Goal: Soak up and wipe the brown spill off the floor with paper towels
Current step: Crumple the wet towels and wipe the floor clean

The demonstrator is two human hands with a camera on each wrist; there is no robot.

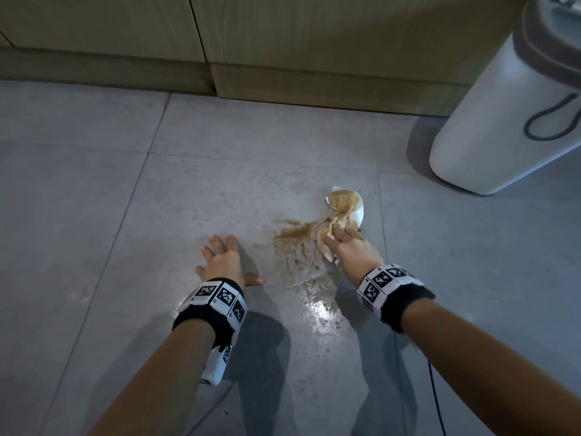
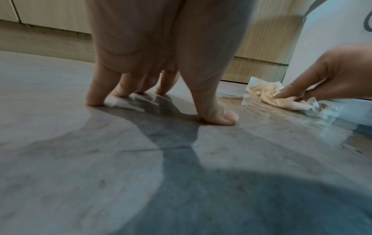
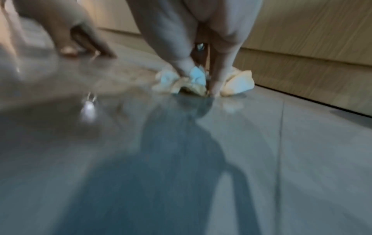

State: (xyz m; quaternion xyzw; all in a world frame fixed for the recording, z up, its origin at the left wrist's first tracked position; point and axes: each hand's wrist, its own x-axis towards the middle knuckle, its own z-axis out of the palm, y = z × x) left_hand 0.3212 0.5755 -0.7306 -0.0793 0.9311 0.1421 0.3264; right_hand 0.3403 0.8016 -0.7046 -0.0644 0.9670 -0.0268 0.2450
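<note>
Your right hand [image 1: 352,250] presses the crumpled, brown-soaked white paper towel [image 1: 341,215] into the brown spill [image 1: 298,247] mid-floor; streaks and a wet sheen remain. Left hand [image 1: 223,259] splayed flat, holding nothing.

Pale wooden cabinet fronts [image 1: 283,33] run along the back over a recessed wooden plinth [image 1: 314,86], and a tall white bin with a grey lid [image 1: 503,121] stands right.

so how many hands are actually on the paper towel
1: the right hand presses the stained paper towel into the brown spill. The left hand is spread flat on bare floor beside it.
</note>
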